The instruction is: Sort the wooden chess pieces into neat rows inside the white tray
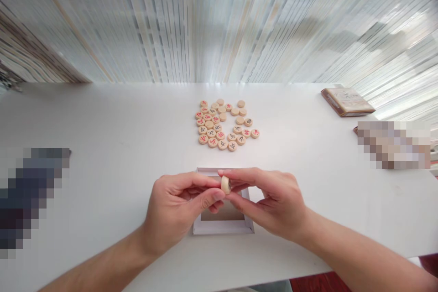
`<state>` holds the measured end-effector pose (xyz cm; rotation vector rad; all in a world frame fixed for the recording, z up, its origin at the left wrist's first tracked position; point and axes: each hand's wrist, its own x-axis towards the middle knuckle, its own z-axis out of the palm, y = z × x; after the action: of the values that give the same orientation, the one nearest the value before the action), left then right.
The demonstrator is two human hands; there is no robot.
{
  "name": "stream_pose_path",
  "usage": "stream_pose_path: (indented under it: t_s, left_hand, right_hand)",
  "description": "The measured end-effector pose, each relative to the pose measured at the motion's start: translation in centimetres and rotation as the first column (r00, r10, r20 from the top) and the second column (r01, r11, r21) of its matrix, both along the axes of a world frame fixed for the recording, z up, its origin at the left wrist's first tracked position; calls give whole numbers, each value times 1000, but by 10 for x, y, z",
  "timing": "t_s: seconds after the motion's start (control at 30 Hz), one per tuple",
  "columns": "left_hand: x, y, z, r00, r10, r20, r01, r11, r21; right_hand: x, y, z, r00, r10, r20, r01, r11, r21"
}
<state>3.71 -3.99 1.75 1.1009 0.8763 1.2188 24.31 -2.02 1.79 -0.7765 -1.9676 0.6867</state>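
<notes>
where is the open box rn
In the head view, the open box lies low centre on the table, beneath the left hand and right hand, nearer than the round pieces.

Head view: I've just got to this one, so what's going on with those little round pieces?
A person holds one small, pale, round wooden-looking disc at the fingertips of the left hand and right hand, turned up on its edge. Both hands are above a shallow white rectangular box. Beyond it, a loose cluster of similar pale round discs lies on the white table, some showing red or black characters, others plain faces.
</notes>
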Motion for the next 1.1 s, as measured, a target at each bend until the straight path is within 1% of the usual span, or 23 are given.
stream_pose_path:
  t_s: [0.1,0.2,0.3,0.43,0.67,0.77,0.87,0.97,1.1]
  left_hand:
    - [1,1,-1,997,-49,63,53,997,-65]
    - [2,2,-1,992,-83,94,92,992,-91]
    - [1,1,-1,995,-74,63,79,994,-81]
    - [-1,-1,-2,997,-79,10,80,995,-64]
    - [-2,1,2,982,-184,39,185,982,-40]
    - [-2,2,3,977,-207,44,209,977,-49]
    - [-4,2,-1,978,-203,48,208,972,-113]
    - [-5,2,-5,984,-172,50,178,970,-165]
    - [-5,2,-5,990,-140,29,143,976,-165]
  right_hand:
    - [0,0,1,1000,18,-5,-18,1000,0]
    - [0,3,0,999,41,-10,-41,997,58]
    - [0,5,-1,998,55,-38,-51,993,107]
    - [-1,6,-2,997,59,-42,-54,992,112]
    - [0,6,-4,997,45,-58,-37,991,125]
    - [1,7,-6,998,38,-56,-31,992,119]
    - [1,8,-8,998,40,-57,-34,994,99]
    - [0,9,-8,998,34,-54,-29,995,94]
    - [1,10,-7,999,1,-37,1,999,49]
